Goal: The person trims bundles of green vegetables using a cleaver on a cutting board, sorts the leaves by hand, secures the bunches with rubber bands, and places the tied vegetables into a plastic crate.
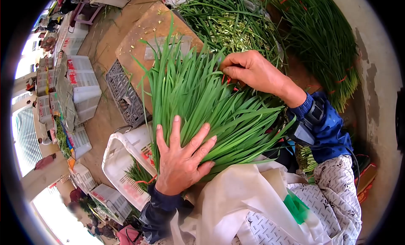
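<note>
A large bunch of long, flat green garlic chives point(198, 105) lies across my lap, its leaves fanned out. My left hand point(183, 160) rests open on the near leaves, fingers spread. Over the far side of the bunch, my right hand point(255, 72) is closed in a pinch. A red tie point(227, 79) shows at its fingertips; part of it is hidden by the leaves and fingers. White plastic sheeting point(230, 194) covers my lap below the leaves.
Beyond the bunch is a wooden board point(135, 46) beside a heap of cut trimmings point(236, 29). Tied chives point(325, 38) lie along the right wall. A white crate point(116, 152) stands at left, near a grey crate point(122, 93). More crates point(82, 80) and people are farther left.
</note>
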`<state>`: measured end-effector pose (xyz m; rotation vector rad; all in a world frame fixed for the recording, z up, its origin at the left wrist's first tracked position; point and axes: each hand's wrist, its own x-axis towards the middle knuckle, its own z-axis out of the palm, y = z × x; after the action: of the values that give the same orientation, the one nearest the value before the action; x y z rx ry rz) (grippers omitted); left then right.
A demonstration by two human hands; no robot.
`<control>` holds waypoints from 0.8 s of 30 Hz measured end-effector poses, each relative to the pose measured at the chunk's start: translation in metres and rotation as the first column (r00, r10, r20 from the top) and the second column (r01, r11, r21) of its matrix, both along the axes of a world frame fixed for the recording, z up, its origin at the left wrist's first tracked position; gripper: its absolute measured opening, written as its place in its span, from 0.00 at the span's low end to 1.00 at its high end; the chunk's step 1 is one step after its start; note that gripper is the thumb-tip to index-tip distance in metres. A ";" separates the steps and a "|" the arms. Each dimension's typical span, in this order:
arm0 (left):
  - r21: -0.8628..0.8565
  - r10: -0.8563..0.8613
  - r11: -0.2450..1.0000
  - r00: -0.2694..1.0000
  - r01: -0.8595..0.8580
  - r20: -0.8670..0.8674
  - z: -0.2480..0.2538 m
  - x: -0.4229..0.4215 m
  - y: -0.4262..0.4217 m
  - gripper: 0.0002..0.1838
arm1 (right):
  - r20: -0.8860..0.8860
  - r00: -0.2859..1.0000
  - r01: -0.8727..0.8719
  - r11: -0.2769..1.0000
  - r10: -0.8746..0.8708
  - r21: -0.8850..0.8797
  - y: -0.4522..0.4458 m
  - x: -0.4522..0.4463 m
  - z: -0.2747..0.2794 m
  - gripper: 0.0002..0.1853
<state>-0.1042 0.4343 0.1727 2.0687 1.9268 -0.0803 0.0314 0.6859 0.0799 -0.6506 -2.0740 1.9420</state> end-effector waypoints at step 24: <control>0.039 0.014 0.999 0.999 -0.015 0.030 -0.003 -0.002 -0.001 0.33 | -0.095 0.990 0.129 0.934 -0.103 0.334 0.048 -0.031 0.001 0.14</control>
<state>-0.1059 0.4338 0.1696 2.0684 1.9405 -0.0081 0.0006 0.7336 0.0810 -0.5961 -2.1941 1.4705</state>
